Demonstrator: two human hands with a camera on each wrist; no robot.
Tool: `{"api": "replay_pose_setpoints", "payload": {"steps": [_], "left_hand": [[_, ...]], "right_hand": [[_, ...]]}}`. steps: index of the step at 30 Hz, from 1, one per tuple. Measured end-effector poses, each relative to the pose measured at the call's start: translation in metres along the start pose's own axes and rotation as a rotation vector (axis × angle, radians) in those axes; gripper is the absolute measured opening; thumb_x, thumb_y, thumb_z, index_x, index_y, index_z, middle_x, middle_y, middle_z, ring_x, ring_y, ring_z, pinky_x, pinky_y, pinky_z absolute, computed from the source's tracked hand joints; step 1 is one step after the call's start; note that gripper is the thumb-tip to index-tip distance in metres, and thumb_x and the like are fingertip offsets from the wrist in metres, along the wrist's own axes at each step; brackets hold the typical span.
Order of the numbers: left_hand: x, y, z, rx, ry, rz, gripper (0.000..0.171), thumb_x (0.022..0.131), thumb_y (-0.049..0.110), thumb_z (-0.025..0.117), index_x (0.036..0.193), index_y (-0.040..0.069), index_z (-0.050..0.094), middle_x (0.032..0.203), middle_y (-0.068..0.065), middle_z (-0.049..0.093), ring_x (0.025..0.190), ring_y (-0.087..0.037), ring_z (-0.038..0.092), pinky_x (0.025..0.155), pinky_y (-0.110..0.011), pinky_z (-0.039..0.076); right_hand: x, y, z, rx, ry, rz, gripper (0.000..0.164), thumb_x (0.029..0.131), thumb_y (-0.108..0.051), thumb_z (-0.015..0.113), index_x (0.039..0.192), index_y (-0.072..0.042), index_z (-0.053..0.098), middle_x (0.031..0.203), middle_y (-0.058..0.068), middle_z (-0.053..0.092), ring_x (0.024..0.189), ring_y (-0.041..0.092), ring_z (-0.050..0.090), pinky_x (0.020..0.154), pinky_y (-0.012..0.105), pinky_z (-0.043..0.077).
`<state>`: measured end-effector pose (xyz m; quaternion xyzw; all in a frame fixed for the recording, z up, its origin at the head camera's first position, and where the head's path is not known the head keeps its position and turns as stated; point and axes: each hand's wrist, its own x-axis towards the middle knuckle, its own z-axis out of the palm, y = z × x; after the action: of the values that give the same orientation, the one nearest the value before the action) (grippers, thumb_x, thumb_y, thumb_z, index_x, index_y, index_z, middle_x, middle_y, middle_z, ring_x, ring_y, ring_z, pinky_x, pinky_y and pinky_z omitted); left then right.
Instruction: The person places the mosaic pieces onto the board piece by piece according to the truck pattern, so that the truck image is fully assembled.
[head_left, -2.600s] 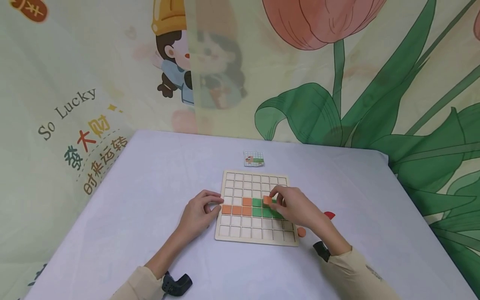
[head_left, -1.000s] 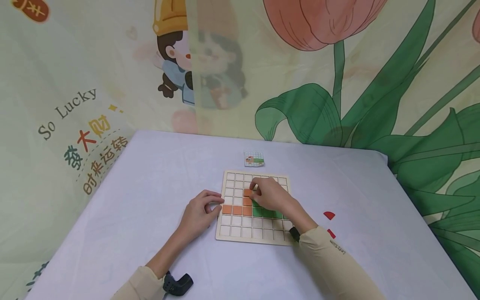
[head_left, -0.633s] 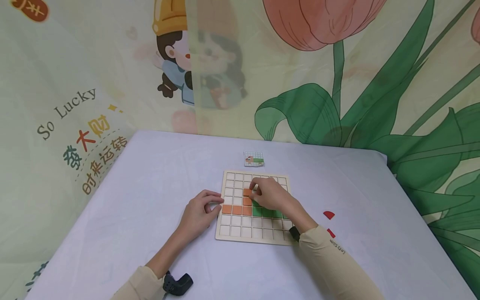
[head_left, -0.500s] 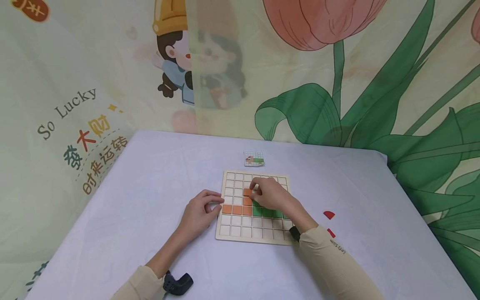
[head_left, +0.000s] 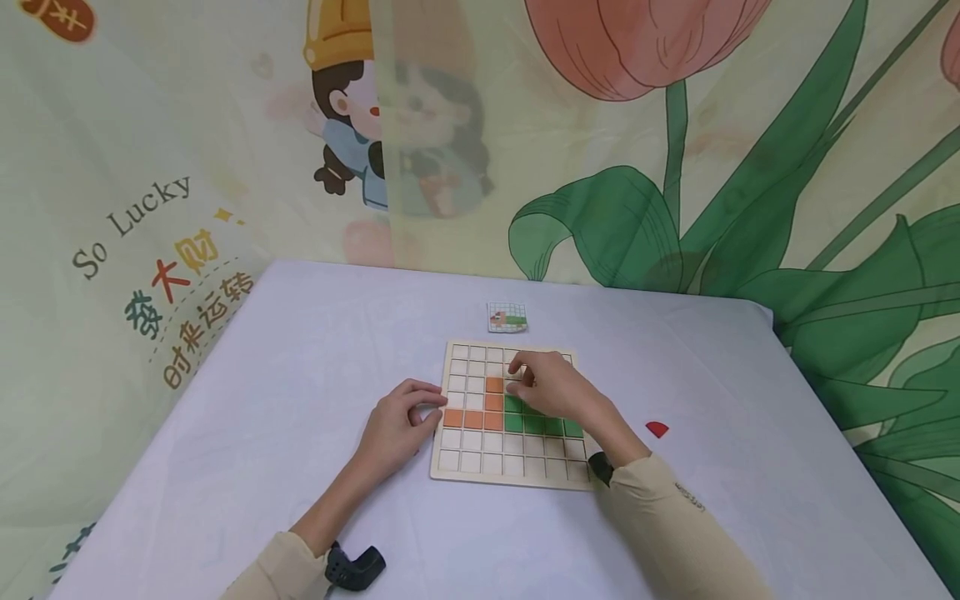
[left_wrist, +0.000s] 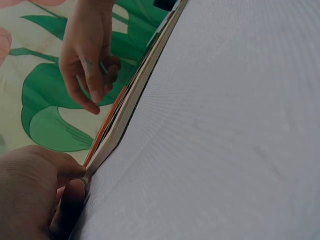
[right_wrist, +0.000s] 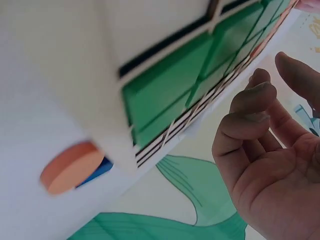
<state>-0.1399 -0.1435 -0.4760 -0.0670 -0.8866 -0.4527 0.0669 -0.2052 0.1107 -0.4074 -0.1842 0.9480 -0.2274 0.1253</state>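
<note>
A pale wooden grid board [head_left: 510,481] lies on the white table with several orange tiles [head_left: 473,419] and green tiles [head_left: 513,422] set in its cells. My left hand [head_left: 397,425] holds the board's left edge between thumb and finger; in the left wrist view those fingertips meet at the board's edge. Over the upper middle of the board hovers my right hand [head_left: 558,385], fingers loosely bent and apart. Just left of its fingertips sits the uppermost orange tile [head_left: 494,385]. The right wrist view shows nothing between these fingers [right_wrist: 257,95].
A small printed card [head_left: 507,317] with a coloured grid picture lies behind the board. Right of the board is a red wedge-shaped piece [head_left: 657,429]. In the right wrist view, an orange round piece [right_wrist: 75,167] and a blue piece [right_wrist: 95,172] lie beside the board.
My right hand brought an orange tile leftward to a cell above the other orange ones, let it go, and has drawn back slightly right. My left hand has stayed at the board's edge.
</note>
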Motion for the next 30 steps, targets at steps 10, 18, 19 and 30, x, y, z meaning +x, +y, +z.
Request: {"api": "replay_pose_setpoints", "payload": {"steps": [10,18,19,30], "left_hand": [[0.0,-0.001,0.002,0.002,0.017,0.024,0.016,0.091,0.006,0.078,0.107,0.009,0.082,0.123,-0.003,0.073,0.066,-0.003,0.049,0.058,-0.019,0.041],[-0.001,0.0,0.001,0.004,0.017,0.029,0.017,0.091,0.005,0.079,0.108,0.009,0.082,0.123,-0.004,0.074,0.067,-0.002,0.049,0.059,-0.019,0.042],[-0.001,0.001,0.0,0.002,0.015,0.027,0.017,0.091,0.005,0.078,0.108,0.009,0.082,0.123,-0.004,0.074,0.067,-0.002,0.049,0.06,-0.019,0.042],[0.001,0.001,0.0,-0.001,-0.012,0.008,0.018,0.092,0.005,0.078,0.109,0.01,0.082,0.126,-0.004,0.073,0.067,-0.004,0.05,0.06,-0.019,0.041]], "right_hand": [[-0.029,0.018,-0.015,-0.033,0.027,0.01,0.027,0.1,-0.021,0.073,0.123,-0.007,0.071,0.088,0.005,0.069,0.073,0.016,0.057,0.065,0.028,0.048],[-0.057,0.041,-0.021,-0.034,0.038,0.06,0.028,0.099,-0.021,0.075,0.123,-0.007,0.07,0.089,0.004,0.069,0.075,0.016,0.058,0.063,0.028,0.049],[-0.061,0.045,-0.022,-0.029,0.044,0.064,0.028,0.098,-0.02,0.075,0.123,-0.007,0.071,0.088,0.004,0.069,0.074,0.015,0.058,0.063,0.028,0.049],[-0.093,0.073,-0.027,-0.026,0.095,0.1,0.028,0.097,-0.024,0.077,0.12,-0.009,0.072,0.083,0.001,0.067,0.07,0.014,0.055,0.059,0.027,0.047]]}}
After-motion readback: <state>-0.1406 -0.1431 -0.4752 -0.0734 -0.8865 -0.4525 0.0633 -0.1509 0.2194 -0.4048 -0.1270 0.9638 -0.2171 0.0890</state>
